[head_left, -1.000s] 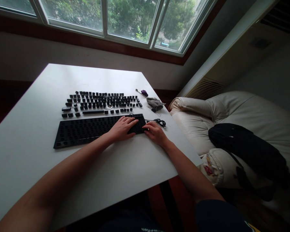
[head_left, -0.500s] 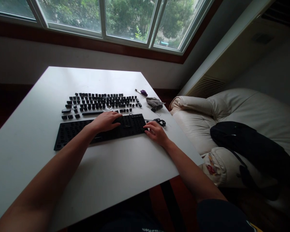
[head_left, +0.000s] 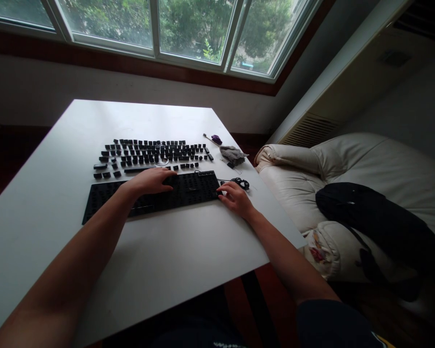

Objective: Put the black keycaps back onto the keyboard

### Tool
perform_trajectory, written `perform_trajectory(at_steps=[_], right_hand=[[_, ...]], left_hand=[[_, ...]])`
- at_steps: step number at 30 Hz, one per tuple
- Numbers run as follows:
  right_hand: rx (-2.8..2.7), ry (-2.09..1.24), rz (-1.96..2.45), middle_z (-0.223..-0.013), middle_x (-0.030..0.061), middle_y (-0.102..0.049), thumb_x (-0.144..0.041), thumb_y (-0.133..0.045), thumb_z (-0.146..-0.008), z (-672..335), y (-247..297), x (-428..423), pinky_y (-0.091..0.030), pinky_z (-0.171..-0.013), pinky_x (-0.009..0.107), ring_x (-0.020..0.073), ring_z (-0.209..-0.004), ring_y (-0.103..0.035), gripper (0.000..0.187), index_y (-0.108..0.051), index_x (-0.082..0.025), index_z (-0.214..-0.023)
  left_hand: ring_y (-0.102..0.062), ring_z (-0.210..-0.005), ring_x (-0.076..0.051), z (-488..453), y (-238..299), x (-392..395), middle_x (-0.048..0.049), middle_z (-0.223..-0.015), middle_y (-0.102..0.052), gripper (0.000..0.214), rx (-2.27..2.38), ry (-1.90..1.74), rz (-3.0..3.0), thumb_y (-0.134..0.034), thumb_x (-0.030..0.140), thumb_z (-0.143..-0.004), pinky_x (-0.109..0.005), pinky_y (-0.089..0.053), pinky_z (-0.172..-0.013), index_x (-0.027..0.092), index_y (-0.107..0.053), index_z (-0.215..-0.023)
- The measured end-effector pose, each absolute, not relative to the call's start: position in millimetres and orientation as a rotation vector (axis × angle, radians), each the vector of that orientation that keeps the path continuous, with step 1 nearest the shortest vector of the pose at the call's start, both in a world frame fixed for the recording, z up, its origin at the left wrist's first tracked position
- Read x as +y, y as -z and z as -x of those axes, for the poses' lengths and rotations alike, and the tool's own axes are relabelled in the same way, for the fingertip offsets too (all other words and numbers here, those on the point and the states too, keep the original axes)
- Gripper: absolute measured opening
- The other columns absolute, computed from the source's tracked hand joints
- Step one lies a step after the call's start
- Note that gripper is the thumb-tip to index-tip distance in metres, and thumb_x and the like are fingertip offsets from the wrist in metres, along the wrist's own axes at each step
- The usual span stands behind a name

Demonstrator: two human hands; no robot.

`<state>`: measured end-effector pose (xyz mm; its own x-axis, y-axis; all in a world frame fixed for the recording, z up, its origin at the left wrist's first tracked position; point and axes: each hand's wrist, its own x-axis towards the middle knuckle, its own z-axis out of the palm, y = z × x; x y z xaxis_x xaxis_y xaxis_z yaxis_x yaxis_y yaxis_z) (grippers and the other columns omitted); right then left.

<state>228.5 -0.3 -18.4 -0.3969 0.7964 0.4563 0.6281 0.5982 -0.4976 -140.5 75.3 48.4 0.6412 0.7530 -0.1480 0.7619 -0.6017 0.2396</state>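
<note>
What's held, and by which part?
Can't tell: the right hand is at the right end of the keyboard, the left hand over its middle.

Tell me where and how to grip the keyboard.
Probably by its two short ends, one hand from each side: the keyboard lies flat, long and narrow, with loose keycaps along its far edge. The right hand is at the right end; the left hand, over the middle, would need to shift left.
</note>
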Motion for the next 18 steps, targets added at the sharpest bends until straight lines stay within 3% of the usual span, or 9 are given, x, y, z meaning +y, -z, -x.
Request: perform_trajectory(at_steps=[7,18], right_hand=[[-2.112,-0.371,1.134,-0.108,0.007,-0.065,-0.02,-0.064,-0.088,-230.7,20.4,0.7,-0.056,-0.076,0.037,0.0228,-0.092,-0.061,0.02,-0.065,-0.025,-0.107],[-1.987,-0.41,1.237,-0.104,0.0048,-0.067,-0.012,-0.056,-0.083,-236.8,28.1,5.1,-0.055,-0.076,0.036,0.0197,-0.086,-0.063,0.026,-0.063,-0.023,-0.105]], left_hand=[[-0.06,-0.123,-0.031,144.4,-48.3,77.0,-0.0108,-0.138,-0.062,0.071,1.264,0.062,-2.588,-0.056,0.059,-0.086,-0.038,-0.046,-0.101,0.023,-0.051,-0.147],[-0.062,-0.117,-0.03,145.9,-46.1,79.5,-0.01,-0.131,-0.065,0.068,1.298,0.085,-2.583,-0.057,0.062,-0.085,-0.036,-0.047,-0.097,0.024,-0.057,-0.141]])
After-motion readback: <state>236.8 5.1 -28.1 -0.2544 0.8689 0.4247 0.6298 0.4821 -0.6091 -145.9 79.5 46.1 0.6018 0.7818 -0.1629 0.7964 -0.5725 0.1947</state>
